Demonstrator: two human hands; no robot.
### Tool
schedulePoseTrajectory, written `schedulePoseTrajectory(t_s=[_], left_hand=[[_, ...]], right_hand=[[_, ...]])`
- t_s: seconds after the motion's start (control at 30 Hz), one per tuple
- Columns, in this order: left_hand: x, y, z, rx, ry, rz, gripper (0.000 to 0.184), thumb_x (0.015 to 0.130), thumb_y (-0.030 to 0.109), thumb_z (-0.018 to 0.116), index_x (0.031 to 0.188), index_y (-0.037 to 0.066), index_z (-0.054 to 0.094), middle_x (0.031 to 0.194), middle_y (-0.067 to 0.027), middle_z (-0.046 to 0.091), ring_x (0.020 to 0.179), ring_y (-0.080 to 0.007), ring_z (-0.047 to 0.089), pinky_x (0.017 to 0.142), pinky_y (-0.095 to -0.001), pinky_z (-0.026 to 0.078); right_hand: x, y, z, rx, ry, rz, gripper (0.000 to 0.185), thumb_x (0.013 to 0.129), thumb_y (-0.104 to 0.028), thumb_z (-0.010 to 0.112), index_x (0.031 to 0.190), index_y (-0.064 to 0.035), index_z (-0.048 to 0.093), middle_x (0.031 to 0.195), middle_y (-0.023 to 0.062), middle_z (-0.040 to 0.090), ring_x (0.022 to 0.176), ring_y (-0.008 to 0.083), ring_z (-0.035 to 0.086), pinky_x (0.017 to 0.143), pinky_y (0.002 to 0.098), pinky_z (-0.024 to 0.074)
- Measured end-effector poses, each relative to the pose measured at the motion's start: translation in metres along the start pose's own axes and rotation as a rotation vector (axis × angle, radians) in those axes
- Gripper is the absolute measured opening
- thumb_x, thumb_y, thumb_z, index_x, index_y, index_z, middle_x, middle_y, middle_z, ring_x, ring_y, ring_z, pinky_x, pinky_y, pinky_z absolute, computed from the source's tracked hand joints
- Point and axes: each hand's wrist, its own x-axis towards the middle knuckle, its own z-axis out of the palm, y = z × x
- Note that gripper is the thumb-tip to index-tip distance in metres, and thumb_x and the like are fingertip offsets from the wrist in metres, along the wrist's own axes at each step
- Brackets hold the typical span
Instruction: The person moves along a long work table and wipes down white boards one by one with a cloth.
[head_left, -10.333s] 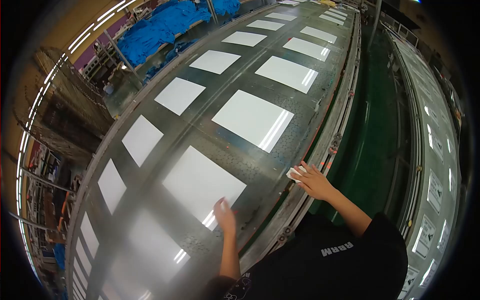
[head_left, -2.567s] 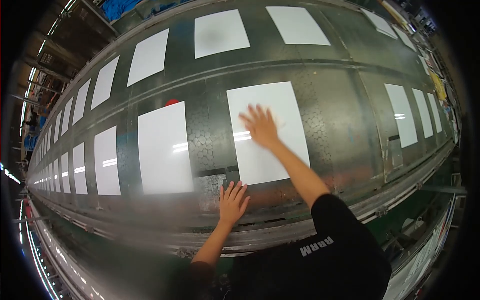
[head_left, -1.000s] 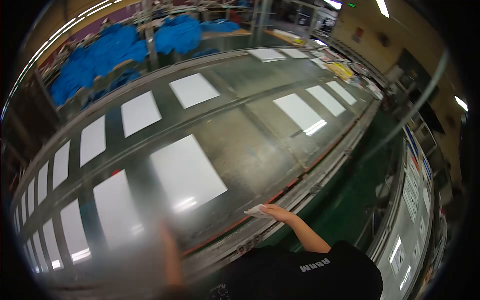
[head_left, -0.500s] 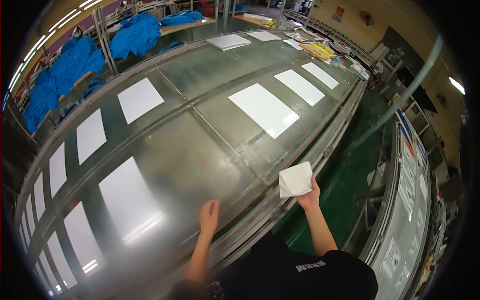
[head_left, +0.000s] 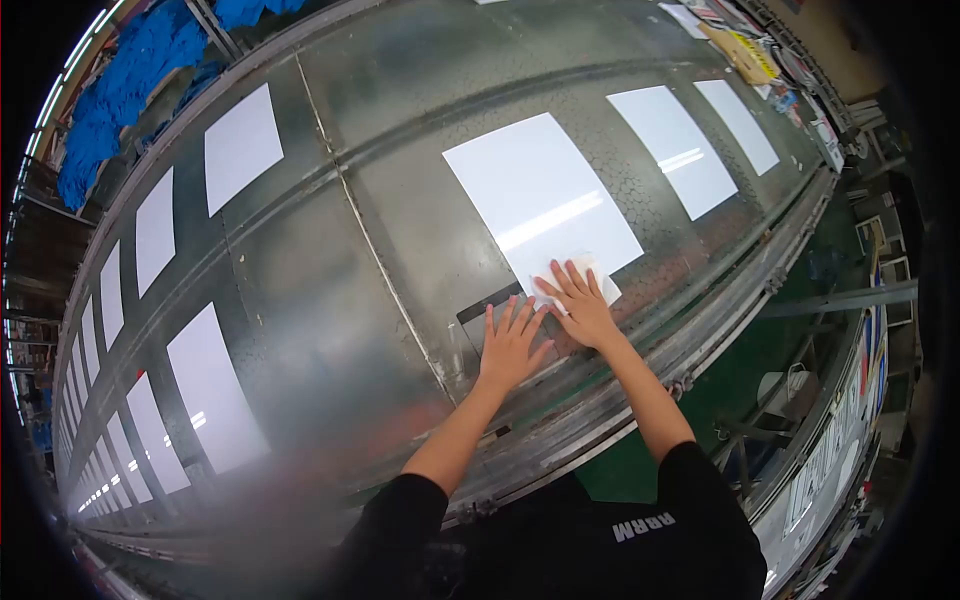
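My right hand (head_left: 580, 305) lies with fingers spread on a folded white cloth (head_left: 607, 284), pressing it against the near corner of a large white sheet (head_left: 540, 185). The hand hides much of the cloth. Just left of it, my left hand (head_left: 511, 345) is open, its fingers spread and palm down over the metal table (head_left: 310, 290). Its fingertips are near the sheet's lower corner. A dark strip (head_left: 490, 300) shows on the table beside the left fingers.
More white sheets (head_left: 672, 150) lie in rows on both sides. A metal rail (head_left: 640, 400) edges the table nearest me. Papers and a yellow item (head_left: 748, 55) are piled at the far right end. Blue fabric (head_left: 130, 95) hangs beyond the far edge.
My right hand has brought the cloth from beyond the table edge down onto the sheet's near corner. My left hand has moved right and spread its fingers. The view has shifted closer.
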Motion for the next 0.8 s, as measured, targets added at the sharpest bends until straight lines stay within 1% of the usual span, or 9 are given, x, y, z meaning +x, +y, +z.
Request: schedulePoseTrajectory(t_s=[0.13,0.23,0.33,0.43,0.53,0.63,0.67,0.77,0.8], left_hand=[[0.001,0.001,-0.002,0.038,-0.049,-0.027,0.059,0.085,0.047,0.06,0.138,0.023,0.047,0.145,-0.0031,0.04,0.135,-0.0284,0.033,0.11,-0.0589,0.018],[0.001,0.001,-0.002,0.026,-0.062,-0.051,0.059,0.084,0.047,0.061,0.138,0.025,0.047,0.146,-0.0015,0.04,0.135,-0.0272,0.033,0.11,-0.0579,0.02],[0.003,0.003,-0.007,0.011,-0.074,-0.081,0.057,0.085,0.045,0.062,0.137,0.027,0.048,0.145,0.0003,0.041,0.135,-0.025,0.035,0.11,-0.0552,0.022],[0.005,0.003,-0.01,0.01,-0.094,-0.112,0.055,0.085,0.043,0.062,0.136,0.029,0.049,0.144,0.0018,0.042,0.134,-0.0231,0.036,0.111,-0.0526,0.022],[0.005,0.003,-0.012,-0.007,-0.093,-0.123,0.053,0.085,0.042,0.062,0.135,0.029,0.049,0.143,0.0026,0.043,0.134,-0.0223,0.036,0.111,-0.0519,0.023],[0.004,0.003,-0.01,-0.007,-0.094,-0.131,0.053,0.086,0.042,0.061,0.136,0.029,0.049,0.143,0.0031,0.043,0.135,-0.0219,0.036,0.112,-0.0521,0.022],[0.004,0.003,-0.009,-0.007,-0.094,-0.134,0.053,0.086,0.042,0.061,0.136,0.029,0.049,0.143,0.0032,0.043,0.134,-0.0217,0.036,0.112,-0.0521,0.022],[0.004,0.004,-0.009,0.002,-0.094,-0.142,0.053,0.086,0.043,0.061,0.135,0.03,0.049,0.143,0.0035,0.043,0.134,-0.0213,0.036,0.112,-0.0518,0.022],[0.004,0.004,-0.009,0.006,-0.097,-0.138,0.052,0.086,0.043,0.061,0.135,0.03,0.049,0.144,0.0036,0.043,0.134,-0.0211,0.036,0.112,-0.0516,0.022]], right_hand=[[0.069,0.018,0.026,-0.135,0.039,-0.086,0.046,0.093,-0.033,0.047,0.138,-0.0421,0.043,0.154,-0.0003,0.027,0.141,0.0297,0.025,0.113,0.0551,0.0152],[0.171,0.037,0.041,-0.227,0.08,-0.129,0.046,0.095,-0.035,0.046,0.139,-0.0441,0.039,0.154,0.0001,0.027,0.141,0.0293,0.026,0.113,0.0542,0.0167],[0.273,0.049,0.054,-0.287,0.153,-0.132,0.045,0.097,-0.039,0.039,0.141,-0.0453,0.034,0.154,0.0007,0.026,0.141,0.0298,0.025,0.114,0.0537,0.0164],[0.313,0.056,0.058,-0.221,0.21,-0.159,0.045,0.098,-0.041,0.037,0.142,-0.0457,0.032,0.153,0.0012,0.028,0.14,0.0306,0.026,0.113,0.0545,0.0161],[0.257,0.049,0.047,-0.294,0.158,-0.236,0.044,0.097,-0.04,0.04,0.141,-0.0433,0.036,0.152,0.0022,0.03,0.139,0.0316,0.028,0.112,0.0569,0.0185],[0.132,0.037,0.036,-0.236,0.034,-0.43,0.046,0.093,-0.037,0.048,0.139,-0.0378,0.044,0.151,0.0047,0.033,0.138,0.0334,0.031,0.109,0.0603,0.0224],[0.093,0.03,0.024,-0.169,-0.107,-0.434,0.045,0.093,-0.037,0.049,0.138,-0.0386,0.045,0.151,0.0034,0.034,0.138,0.0319,0.031,0.11,0.0599,0.0203],[0.057,0.024,0.004,-0.084,-0.235,-0.38,0.044,0.093,-0.037,0.047,0.137,-0.0393,0.046,0.151,0.0014,0.033,0.138,0.0299,0.031,0.111,0.0587,0.0185],[0.067,0.025,0.011,-0.117,-0.169,-0.375,0.043,0.094,-0.037,0.047,0.137,-0.0397,0.046,0.151,0.001,0.033,0.138,0.0294,0.031,0.111,0.0583,0.0182]])
